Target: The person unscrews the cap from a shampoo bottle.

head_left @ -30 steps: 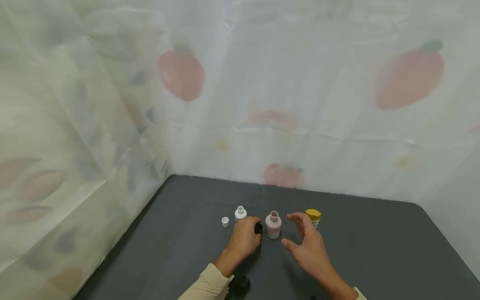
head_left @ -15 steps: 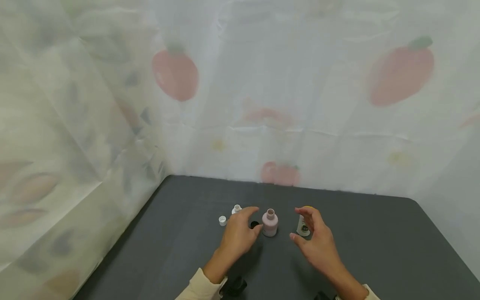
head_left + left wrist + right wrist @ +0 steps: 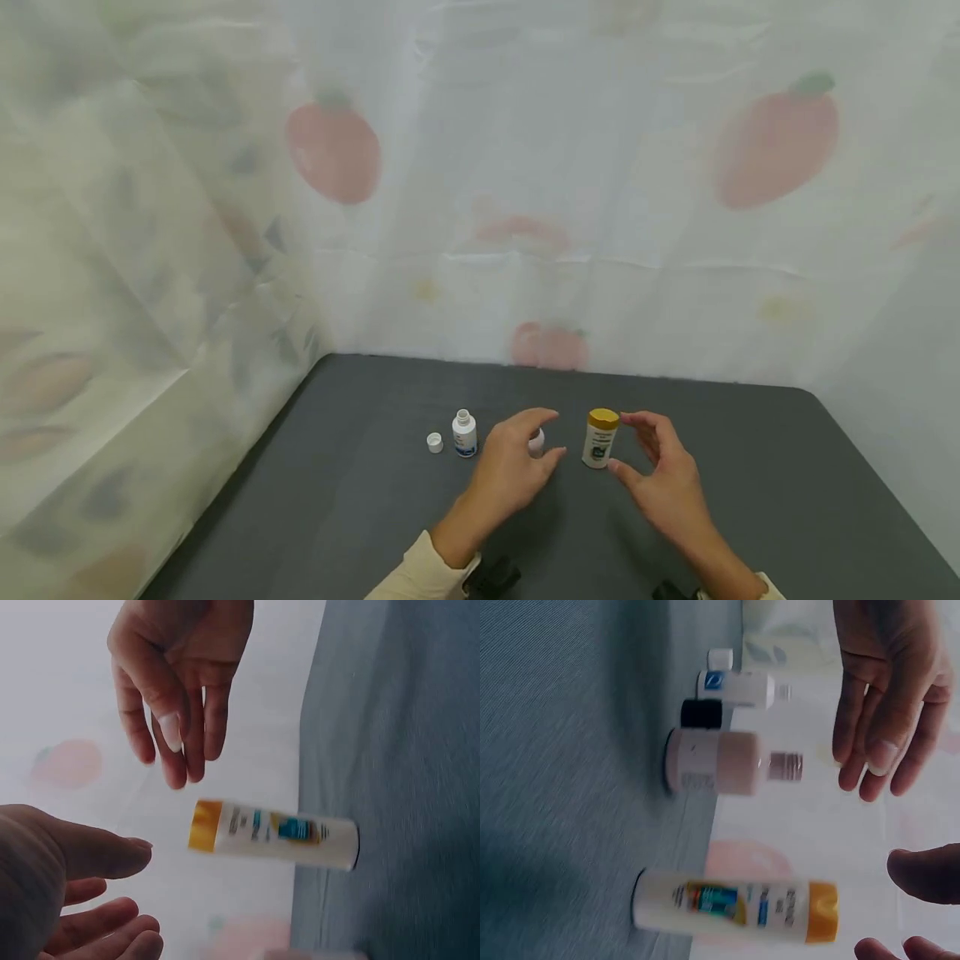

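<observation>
A white bottle with a yellow cap [image 3: 601, 439] stands upright on the dark table. My right hand [image 3: 663, 475] is just to its right, thumb and fingers spread apart; in the right wrist view a gap separates the fingertips from the cap. My left hand [image 3: 513, 467] hovers to the left with fingers parted and nothing between them. It mostly covers an uncapped pink bottle [image 3: 536, 443] in the head view. The right wrist view shows that pink bottle [image 3: 735, 761] whole, with a black cap [image 3: 701, 714] beside it.
An uncapped white bottle [image 3: 464, 435] stands farther left, with its small white cap [image 3: 435, 442] on the table [image 3: 360, 500] next to it. A pale sheet printed with fruit [image 3: 600, 167] hangs along the table's back and left edges.
My left hand has let go of the black cap beside the pink bottle, lifted, and shifted right. My right hand has moved right, from in front of the yellow-capped bottle to its side.
</observation>
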### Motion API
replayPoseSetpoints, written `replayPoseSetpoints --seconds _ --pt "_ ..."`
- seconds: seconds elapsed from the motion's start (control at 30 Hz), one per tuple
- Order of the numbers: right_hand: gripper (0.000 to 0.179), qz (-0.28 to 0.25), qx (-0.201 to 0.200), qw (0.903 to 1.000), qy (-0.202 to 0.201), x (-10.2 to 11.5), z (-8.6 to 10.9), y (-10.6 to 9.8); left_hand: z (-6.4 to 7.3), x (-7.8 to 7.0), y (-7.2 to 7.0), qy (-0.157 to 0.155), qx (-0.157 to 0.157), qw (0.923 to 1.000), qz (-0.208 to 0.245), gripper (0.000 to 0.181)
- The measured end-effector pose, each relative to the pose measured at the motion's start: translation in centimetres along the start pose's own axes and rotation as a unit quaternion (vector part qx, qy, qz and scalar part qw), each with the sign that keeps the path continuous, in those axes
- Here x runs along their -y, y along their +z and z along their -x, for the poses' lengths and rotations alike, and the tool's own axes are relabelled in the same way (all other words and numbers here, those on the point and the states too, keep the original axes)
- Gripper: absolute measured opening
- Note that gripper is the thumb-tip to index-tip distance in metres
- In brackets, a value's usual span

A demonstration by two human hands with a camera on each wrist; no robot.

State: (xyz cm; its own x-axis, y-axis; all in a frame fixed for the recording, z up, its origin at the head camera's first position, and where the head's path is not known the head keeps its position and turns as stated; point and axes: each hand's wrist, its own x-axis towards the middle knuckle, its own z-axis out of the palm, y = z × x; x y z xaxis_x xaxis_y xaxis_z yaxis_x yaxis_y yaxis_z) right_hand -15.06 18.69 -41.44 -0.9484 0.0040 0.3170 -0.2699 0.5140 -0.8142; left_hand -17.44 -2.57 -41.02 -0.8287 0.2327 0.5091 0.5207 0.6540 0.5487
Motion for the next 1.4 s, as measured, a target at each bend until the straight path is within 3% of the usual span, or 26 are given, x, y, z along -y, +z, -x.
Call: replayPoseSetpoints --seconds 0.13,0.3,0.53,0.63,0.8,1.1,1.4 --pt "0.062 0.007 0.010 0.9998 0.018 -0.7 -0.1 -0.6 -0.5 -0.6 1.2 -0.001 0.030 0.9995 -0.011 0.043" --pt "0.061 0.027 0.035 0.9981 0.043 -1.8 -0.8 -0.8 -1.5 -1.0 3.3 0.003 0.021 0.9995 -0.024 0.044" --pt "0.062 0.016 0.091 0.9917 0.089 -4.0 -2.4 1.0 -3.2 -1.0 6.5 -0.037 0.037 0.9986 0.008 0.046" --pt "0.057 0.013 0.093 0.9925 0.078 -4.8 -2.9 2.2 -3.6 -0.9 7.7 -0.040 0.038 0.9984 0.016 0.041" --pt "0.036 0.019 0.065 0.9966 0.048 -5.8 -3.3 3.6 -3.9 -0.9 8.9 -0.014 0.013 0.9997 0.015 0.032" --pt "0.025 -0.017 0.010 0.9994 0.027 -5.9 -2.8 3.6 -3.7 -1.4 8.4 -0.007 0.000 0.9987 0.051 0.031" --pt "0.026 -0.030 0.001 0.9995 0.002 -3.6 -1.3 2.3 -2.9 -3.4 5.4 -0.029 0.029 0.9892 0.141 0.032"
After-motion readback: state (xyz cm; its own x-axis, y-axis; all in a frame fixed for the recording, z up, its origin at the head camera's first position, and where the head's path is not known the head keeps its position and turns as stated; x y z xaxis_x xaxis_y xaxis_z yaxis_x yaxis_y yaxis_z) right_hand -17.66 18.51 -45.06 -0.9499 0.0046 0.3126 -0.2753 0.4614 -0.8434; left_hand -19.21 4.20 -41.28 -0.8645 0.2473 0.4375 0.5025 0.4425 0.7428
